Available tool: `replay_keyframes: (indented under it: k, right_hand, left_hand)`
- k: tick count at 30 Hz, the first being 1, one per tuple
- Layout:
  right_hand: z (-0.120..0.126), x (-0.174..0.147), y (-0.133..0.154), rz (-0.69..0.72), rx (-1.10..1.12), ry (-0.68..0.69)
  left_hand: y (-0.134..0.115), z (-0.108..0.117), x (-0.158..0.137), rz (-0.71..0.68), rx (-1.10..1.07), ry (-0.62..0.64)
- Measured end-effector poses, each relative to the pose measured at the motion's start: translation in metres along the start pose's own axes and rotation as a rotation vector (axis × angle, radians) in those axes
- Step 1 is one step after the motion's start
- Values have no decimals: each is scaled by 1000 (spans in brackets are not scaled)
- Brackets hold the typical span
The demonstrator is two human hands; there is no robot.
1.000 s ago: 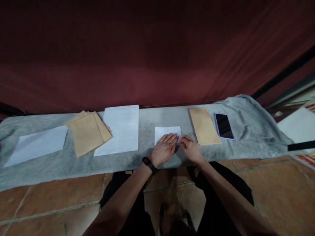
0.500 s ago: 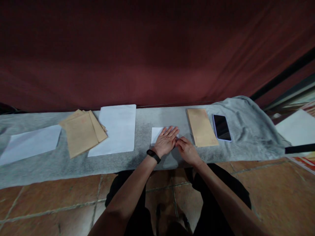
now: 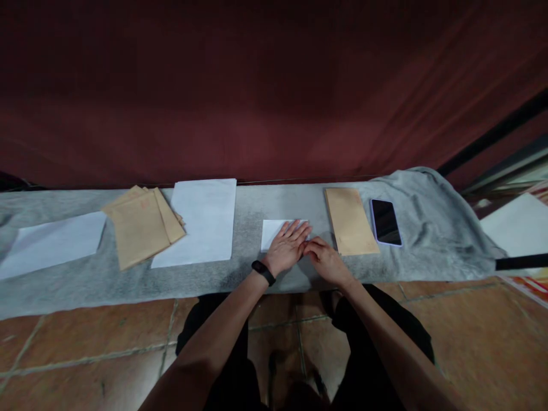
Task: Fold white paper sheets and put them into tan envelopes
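Observation:
A small white piece of folded paper (image 3: 270, 233) lies on the grey cloth in front of me. My left hand (image 3: 287, 245), with a black band at the wrist, rests flat across it, fingers stretched out. At the paper's right edge, my right hand (image 3: 323, 257) has its fingers curled together, touching the left hand's fingers. Whether those curled fingers grip the paper's edge is hidden. Just right of the hands is a neat stack of brown envelopes (image 3: 351, 221).
Further right lies a phone (image 3: 385, 222) in a pale purple case. To the left, fanned brown envelopes (image 3: 139, 231) overlap white sheets (image 3: 209, 222), with more white paper (image 3: 55, 242) at the far left. A dark red curtain (image 3: 274, 142) hangs behind the grey cloth (image 3: 171, 285).
Both hands stay at almost the same place on the paper. The right hand's fingers have shifted very slightly left, and the whole view has moved a little.

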State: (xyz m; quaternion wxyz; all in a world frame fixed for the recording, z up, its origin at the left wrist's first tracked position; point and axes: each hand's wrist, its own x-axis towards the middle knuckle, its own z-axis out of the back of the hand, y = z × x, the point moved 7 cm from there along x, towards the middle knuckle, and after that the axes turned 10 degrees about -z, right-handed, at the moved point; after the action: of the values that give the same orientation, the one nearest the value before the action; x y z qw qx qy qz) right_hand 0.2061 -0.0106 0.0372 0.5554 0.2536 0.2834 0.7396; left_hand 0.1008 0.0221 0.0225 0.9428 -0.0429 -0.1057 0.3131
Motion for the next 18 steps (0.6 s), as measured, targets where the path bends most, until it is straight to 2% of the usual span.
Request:
replay_keyframes:
  k: [6, 12, 18]
  right_hand:
    - [2, 2, -4, -11, 37, 22]
    - [1, 5, -12, -81, 9, 21]
    - [4, 8, 0, -145, -71, -130]
  left_hand:
    - [-9, 4, -18, -41, 14, 32]
    - [-21, 9, -33, -87, 18, 35]
    - [-26, 14, -42, -71, -14, 40]
